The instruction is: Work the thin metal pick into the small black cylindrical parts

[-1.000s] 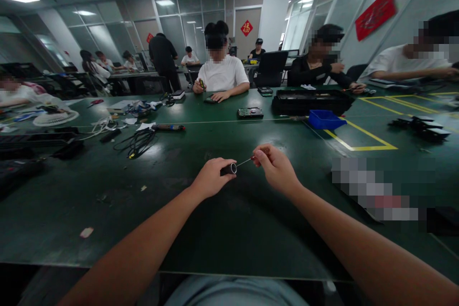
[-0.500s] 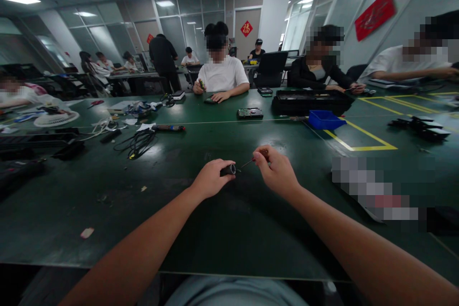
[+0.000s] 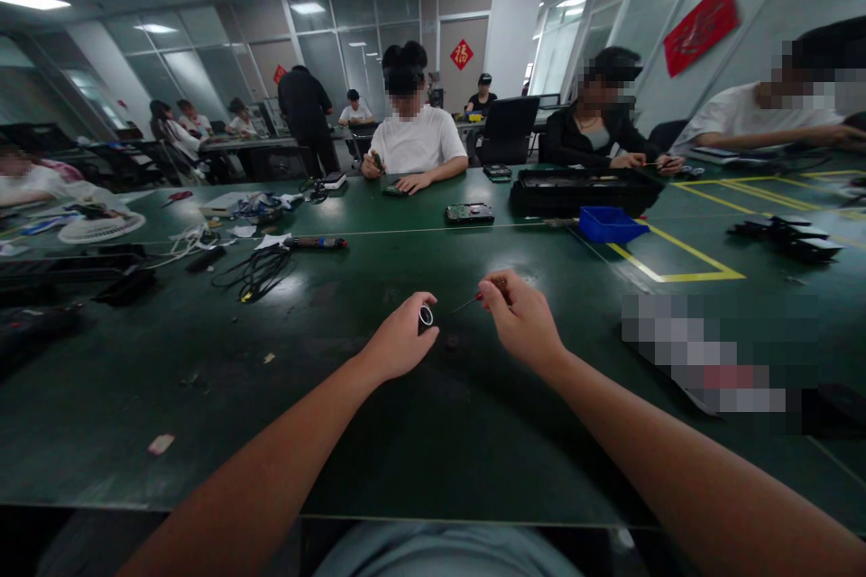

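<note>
Here, your left hand [image 3: 398, 338] holds a dark tube [image 3: 424, 318], ringed end facing rightward; your right hand [image 3: 520, 315] grips a screwdriver [image 3: 480, 296] pointing toward it, tip just apart.

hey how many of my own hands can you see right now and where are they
2: your left hand is around a dark cylinder with a pale rim; your right hand, on the other side, grips a thin-shafted tool.
</note>
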Tool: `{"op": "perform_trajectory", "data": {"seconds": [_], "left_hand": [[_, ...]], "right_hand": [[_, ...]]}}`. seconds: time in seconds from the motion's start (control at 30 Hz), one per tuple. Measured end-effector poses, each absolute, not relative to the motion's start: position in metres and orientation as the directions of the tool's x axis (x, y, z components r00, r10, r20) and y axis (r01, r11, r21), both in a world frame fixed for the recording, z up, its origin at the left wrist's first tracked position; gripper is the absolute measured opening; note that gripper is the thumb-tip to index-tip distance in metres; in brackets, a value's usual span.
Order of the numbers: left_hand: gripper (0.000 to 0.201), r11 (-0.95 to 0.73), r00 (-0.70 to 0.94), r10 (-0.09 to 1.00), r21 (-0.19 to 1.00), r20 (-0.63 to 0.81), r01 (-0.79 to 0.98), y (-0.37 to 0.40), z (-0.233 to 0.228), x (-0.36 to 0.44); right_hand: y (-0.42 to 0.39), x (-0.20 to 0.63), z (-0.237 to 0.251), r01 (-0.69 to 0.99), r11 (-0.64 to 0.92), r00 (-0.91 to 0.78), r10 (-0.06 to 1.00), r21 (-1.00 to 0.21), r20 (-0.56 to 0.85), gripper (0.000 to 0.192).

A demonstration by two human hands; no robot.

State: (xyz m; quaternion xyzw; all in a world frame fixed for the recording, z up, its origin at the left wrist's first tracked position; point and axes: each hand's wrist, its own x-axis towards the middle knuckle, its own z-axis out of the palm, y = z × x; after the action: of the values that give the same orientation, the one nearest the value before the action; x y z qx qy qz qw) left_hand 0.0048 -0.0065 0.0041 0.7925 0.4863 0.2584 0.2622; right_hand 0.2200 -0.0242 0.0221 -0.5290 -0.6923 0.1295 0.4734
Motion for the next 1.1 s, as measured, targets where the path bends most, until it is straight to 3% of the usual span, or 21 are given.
{"op": "perform_trajectory", "data": {"seconds": [0.23,0.6,0.77,1.1], "left_hand": [[0.016,-0.549,0.575,0.810,0.499,0.117,0.671,-0.013,0.005,0.012],[0.041,-0.602,0.613,0.788,0.268,0.051,0.752,-0.018,-0.002,0.022],[0.030,-0.577,0.593,0.804,0.293,0.041,0.763,-0.014,-0.003,0.026],[0.022,-0.505,0.569,0.822,0.482,0.017,0.716,-0.011,0.005,0.014]], "right_hand": [[-0.024,0.220,0.022,0.597,0.405,-0.008,0.866,-0.693,0.499,0.023],[-0.025,0.218,0.023,0.589,0.409,-0.004,0.864,-0.697,0.503,0.021],[-0.026,0.218,0.022,0.597,0.406,-0.011,0.867,-0.692,0.499,0.022],[-0.027,0.217,0.024,0.594,0.390,-0.027,0.883,-0.704,0.468,0.022]]}}
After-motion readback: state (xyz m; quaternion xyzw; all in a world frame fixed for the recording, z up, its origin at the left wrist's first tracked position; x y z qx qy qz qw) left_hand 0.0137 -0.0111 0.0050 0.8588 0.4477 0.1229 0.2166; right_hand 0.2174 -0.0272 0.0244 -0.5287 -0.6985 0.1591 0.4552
